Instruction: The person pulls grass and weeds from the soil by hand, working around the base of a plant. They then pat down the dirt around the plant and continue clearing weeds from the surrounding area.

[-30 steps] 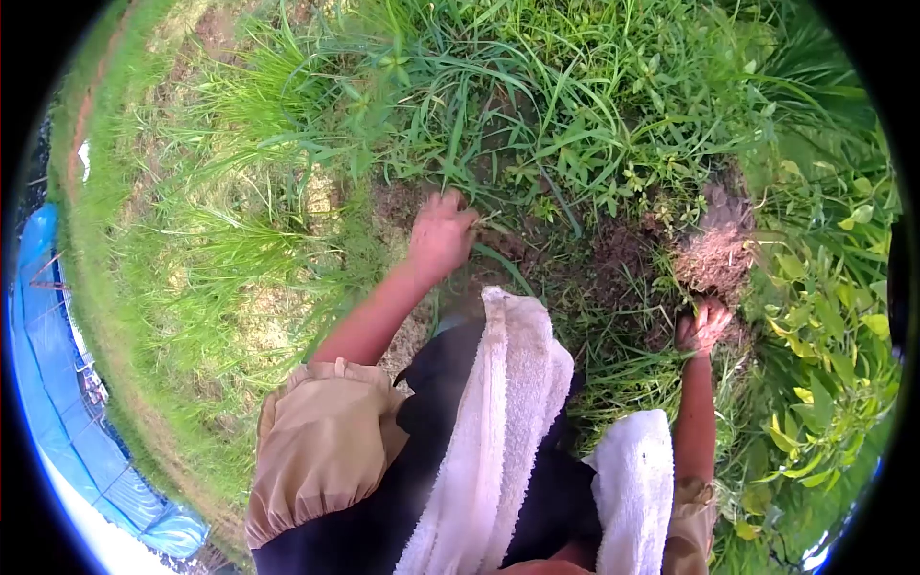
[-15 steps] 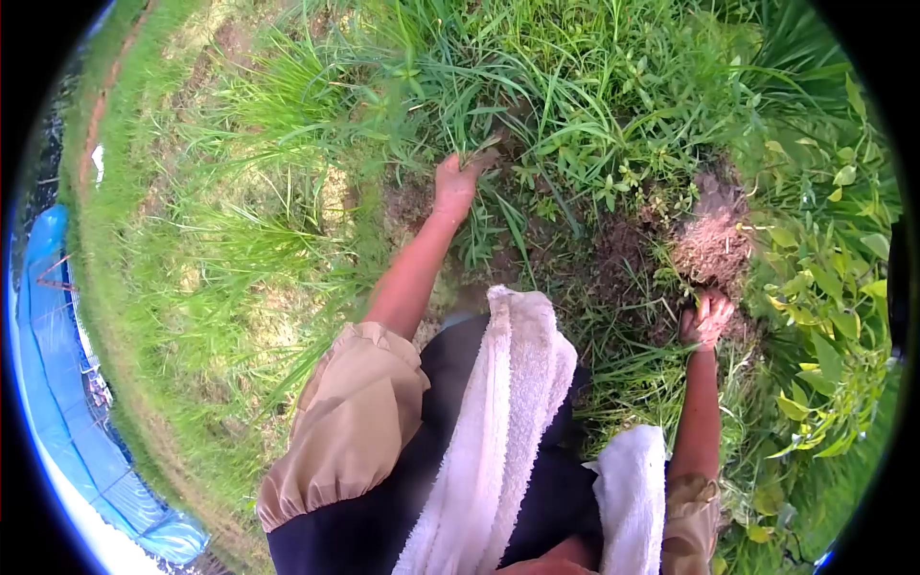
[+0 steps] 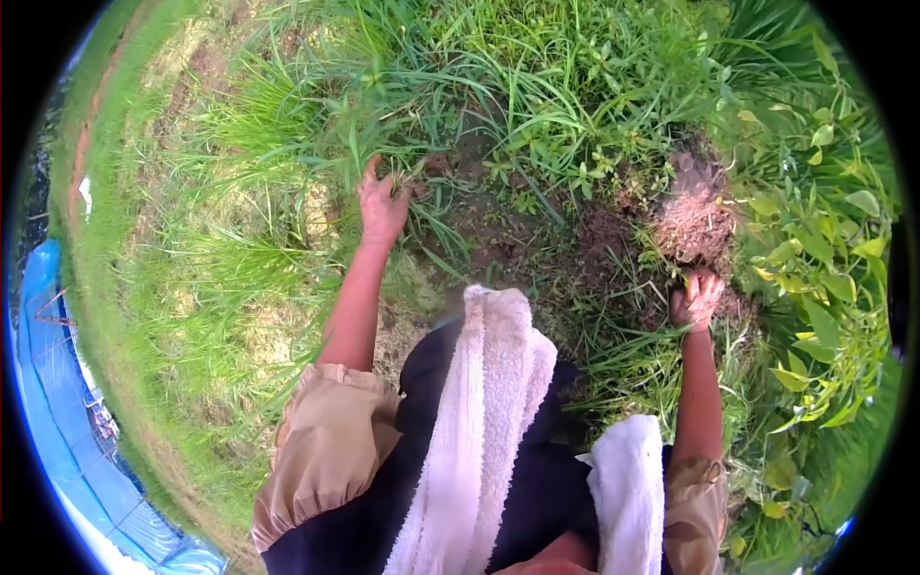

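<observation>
My left hand [image 3: 383, 209] is at the edge of a tuft of long grass [image 3: 422, 158], thumb and fingers apart. Some blades lie right by its fingertips. To the right, my right hand [image 3: 698, 299] is low against the ground with its fingers curled down. What those fingers close on is hidden. Just beyond them lies a mound of loose brown soil and dry roots [image 3: 697, 228]. Between the two hands stretches dark bare soil [image 3: 498, 230] with loose grass scattered on it.
Leafy yellow-green plants [image 3: 829, 287] stand close to the right of my right arm. Thick grass and weeds [image 3: 575, 105] grow ahead. A white towel [image 3: 489, 383] hangs down from my neck. Blue sheeting [image 3: 72, 412] lies at the far left.
My left hand has moved left, away from the bare soil, and its fingers have opened from around some grass. My right hand stays by the mound. The view has shifted slightly.
</observation>
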Motion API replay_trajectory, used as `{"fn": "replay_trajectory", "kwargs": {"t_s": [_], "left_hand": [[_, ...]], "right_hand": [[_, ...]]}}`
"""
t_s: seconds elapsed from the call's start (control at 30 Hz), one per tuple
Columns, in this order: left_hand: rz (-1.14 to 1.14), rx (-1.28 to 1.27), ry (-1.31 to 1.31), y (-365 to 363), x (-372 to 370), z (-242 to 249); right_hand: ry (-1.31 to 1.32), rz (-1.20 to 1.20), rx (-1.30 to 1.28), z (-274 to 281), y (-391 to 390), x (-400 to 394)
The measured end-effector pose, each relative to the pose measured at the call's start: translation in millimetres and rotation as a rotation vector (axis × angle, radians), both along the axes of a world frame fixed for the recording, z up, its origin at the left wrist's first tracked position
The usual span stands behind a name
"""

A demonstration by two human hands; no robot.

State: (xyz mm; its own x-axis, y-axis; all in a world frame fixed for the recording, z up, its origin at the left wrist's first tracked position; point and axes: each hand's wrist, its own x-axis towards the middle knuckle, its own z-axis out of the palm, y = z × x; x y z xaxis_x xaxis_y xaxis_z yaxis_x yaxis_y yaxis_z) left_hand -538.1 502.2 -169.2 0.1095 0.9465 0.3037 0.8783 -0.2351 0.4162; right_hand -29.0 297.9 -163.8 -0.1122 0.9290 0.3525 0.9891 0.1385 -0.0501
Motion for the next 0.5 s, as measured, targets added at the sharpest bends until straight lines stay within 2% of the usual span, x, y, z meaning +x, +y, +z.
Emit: {"fn": "replay_trajectory", "kwargs": {"t_s": [0.03, 0.13, 0.17, 0.3, 0.33, 0.4, 0.5], "left_hand": [[-0.123, 0.017, -0.130, 8, 7, -9], [-0.092, -0.009, -0.131, 11, 31, -22], [-0.023, -0.211, -0.388, 12, 39, -22], [0.087, -0.483, -1.010, -4, 84, 12], [0.070, -0.699, -0.997, -17, 88, 16], [-0.239, -0.680, -0.501, -49, 105, 27], [-0.449, -0.321, -0.451, -19, 128, 16]], "right_hand": [[-0.001, -0.004, 0.007, 1, 1, 0], [0.006, -0.020, -0.001, 5, 1, -4], [0.009, -0.010, -0.001, 4, 0, -4], [-0.007, -0.016, 0.023, -1, 1, 1], [-0.006, -0.014, 0.016, 1, 0, -1], [0.017, -0.013, 0.001, 1, -2, -2], [-0.006, -0.022, -0.006, -4, -1, 3]]}}
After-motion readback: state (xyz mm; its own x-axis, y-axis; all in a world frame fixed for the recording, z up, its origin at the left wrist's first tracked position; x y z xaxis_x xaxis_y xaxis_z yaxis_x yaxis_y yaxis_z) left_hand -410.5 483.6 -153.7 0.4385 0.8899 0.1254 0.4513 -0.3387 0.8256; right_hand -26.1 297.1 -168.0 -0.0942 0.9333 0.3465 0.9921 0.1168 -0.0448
